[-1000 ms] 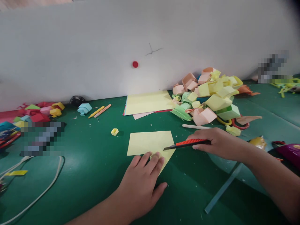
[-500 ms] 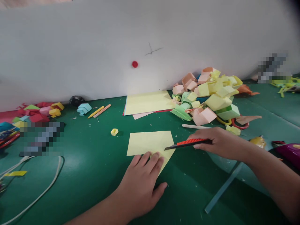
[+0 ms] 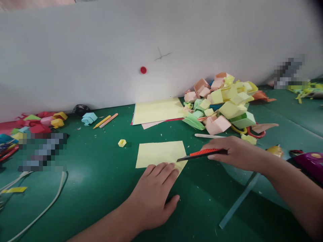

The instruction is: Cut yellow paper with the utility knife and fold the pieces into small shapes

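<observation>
A pale yellow paper sheet [image 3: 158, 152] lies on the green mat [image 3: 101, 188] in front of me. My left hand [image 3: 153, 195] rests flat on the sheet's near edge, fingers stretched out and together. My right hand [image 3: 234, 153] grips a red and black utility knife [image 3: 199, 154], whose tip touches the sheet's right side near my left fingertips.
A heap of folded paper boxes [image 3: 222, 104] in yellow, pink and green sits at the back right. A stack of coloured sheets [image 3: 157, 111] lies by the white wall. A small yellow paper piece [image 3: 122, 143], pencils [image 3: 106, 120], a white cable [image 3: 42, 208] and paper shapes [image 3: 37, 121] lie to the left. A clear stick [image 3: 237, 201] lies at right.
My left fingers have slid slightly further onto the sheet. The knife and right hand have barely moved.
</observation>
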Motion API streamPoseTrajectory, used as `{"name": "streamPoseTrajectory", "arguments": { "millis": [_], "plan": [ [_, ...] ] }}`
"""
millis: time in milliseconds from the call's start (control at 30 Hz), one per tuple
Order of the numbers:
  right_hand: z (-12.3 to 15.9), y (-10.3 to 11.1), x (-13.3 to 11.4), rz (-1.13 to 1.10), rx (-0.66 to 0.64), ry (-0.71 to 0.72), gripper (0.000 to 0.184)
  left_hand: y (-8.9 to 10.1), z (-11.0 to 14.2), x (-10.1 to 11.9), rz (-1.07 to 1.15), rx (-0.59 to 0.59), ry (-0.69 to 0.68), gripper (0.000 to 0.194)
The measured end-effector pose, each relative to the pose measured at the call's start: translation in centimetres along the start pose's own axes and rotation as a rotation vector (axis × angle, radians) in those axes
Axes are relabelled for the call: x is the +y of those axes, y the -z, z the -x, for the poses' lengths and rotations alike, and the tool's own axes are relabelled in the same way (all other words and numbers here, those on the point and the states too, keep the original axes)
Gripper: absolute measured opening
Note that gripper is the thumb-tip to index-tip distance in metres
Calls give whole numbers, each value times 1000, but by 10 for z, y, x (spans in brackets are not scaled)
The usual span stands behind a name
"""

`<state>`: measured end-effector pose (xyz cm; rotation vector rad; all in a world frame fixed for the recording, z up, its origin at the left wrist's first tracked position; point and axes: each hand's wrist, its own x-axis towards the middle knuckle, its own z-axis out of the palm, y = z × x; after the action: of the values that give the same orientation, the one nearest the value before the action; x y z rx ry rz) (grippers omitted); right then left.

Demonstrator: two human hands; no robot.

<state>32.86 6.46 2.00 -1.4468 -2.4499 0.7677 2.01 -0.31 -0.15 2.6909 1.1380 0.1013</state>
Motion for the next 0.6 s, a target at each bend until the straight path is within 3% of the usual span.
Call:
{"name": "streamPoseTrajectory", "arguments": {
  "millis": [600],
  "plan": [
    [3,3,7,20,-33,-10,26,5,-1,1,-22,-61,-1,57]
  ]
}}
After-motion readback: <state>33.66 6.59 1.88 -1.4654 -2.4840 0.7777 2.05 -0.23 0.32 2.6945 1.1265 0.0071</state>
